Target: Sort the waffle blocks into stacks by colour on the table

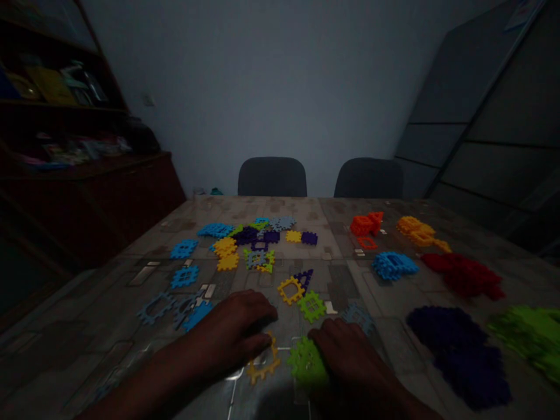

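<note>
My left hand (pixel 238 329) rests knuckles-up on the table with its fingers curled over a yellow interlocking tile (pixel 263 366), which shows below the fingertips. My right hand (pixel 345 353) lies beside it, its fingers bent around a green tile (pixel 306 363) at its left edge. Just ahead of both hands lie a yellow square frame tile (pixel 290 290), a green square tile (pixel 312 305) and a purple triangle tile (pixel 305 276). The room is dim and the fingertips are hard to make out.
Loose mixed tiles (pixel 249 239) lie scattered across the patterned table (pixel 109 326). Sorted piles lie at the right: orange (pixel 366 224), yellow (pixel 417 231), blue (pixel 392 265), red (pixel 466 274), purple (pixel 459 350), green (pixel 531 338). Two chairs (pixel 272 177) stand behind the far edge, a dark cabinet on the left.
</note>
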### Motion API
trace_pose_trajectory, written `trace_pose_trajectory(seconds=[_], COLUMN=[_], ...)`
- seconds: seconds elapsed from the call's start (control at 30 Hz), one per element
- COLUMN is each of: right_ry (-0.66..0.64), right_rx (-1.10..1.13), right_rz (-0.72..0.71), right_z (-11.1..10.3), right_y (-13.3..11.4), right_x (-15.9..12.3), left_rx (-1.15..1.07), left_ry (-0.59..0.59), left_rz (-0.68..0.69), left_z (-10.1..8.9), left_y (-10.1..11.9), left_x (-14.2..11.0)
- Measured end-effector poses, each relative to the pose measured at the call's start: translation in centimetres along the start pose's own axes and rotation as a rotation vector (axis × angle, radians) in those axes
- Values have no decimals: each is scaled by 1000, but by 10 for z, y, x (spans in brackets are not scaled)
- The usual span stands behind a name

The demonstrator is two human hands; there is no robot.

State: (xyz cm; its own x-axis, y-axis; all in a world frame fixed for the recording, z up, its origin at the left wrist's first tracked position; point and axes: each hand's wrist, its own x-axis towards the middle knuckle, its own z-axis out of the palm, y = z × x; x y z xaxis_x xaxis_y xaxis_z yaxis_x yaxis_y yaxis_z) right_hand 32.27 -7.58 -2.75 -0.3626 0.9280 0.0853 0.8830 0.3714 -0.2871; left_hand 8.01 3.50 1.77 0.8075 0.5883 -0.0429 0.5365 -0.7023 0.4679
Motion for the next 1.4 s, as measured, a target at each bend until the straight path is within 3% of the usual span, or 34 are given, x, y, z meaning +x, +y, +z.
trace_pose_trajectory(seconds=[0.3,0.5,0.57,0.77,1.03,1.23,1.4], right_ry=[6,82,79,54,264,255,132], right_rx=[-37,-49,-30,9,-177,-162,-79], right_rz=[-133,-343,-294,93,65,46,12], right_z=[-8,-6,-10,-14,22,25,12], right_y=[8,16,15,-2,-16,-18,-14], right_x=[9,14,15,7,0,2,3], left_rx=[-9,-33,-34,4,64,78,70], left_ry=[-23,-7,-13,-66,-100,-135,-165], left_rz=[2,17,21,10,-19,-33,-25], left_z=[-1,3,3,0,3,-9,-17], left_y=[2,-6,-7,4,8,7,3], left_x=[-1,-2,-2,-3,-4,-4,-5])
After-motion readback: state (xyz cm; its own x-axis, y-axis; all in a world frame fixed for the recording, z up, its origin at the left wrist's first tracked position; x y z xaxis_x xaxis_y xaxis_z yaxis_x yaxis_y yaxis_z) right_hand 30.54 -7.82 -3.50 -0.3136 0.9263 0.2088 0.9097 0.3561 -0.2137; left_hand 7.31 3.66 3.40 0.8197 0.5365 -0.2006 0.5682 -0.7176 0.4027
